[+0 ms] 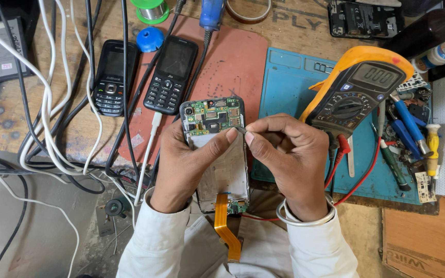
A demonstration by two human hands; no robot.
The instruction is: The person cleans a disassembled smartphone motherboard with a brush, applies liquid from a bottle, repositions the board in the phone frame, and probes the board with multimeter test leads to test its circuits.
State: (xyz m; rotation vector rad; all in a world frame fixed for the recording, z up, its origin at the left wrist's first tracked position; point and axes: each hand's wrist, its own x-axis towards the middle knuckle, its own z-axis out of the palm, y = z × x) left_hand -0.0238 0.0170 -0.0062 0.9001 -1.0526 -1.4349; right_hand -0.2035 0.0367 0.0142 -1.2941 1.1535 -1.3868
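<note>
An opened smartphone (217, 139) with its back cover off lies between my hands, showing a green circuit board at the top and a silver plate below. An orange flex cable (223, 226) hangs from its lower end. My left hand (184, 164) grips the phone from the left, thumb pressed across the plate. My right hand (289, 159) pinches a thin metal tool, probably tweezers (240, 130), whose tip rests at the board's right edge.
Two black keypad phones (173, 74) (112, 77) lie on the wooden bench and red mat (233, 56) among white and black cables (47, 118). A yellow multimeter (359, 90) rests on the blue mat (284, 87). Screwdrivers (408, 123) lie at the right.
</note>
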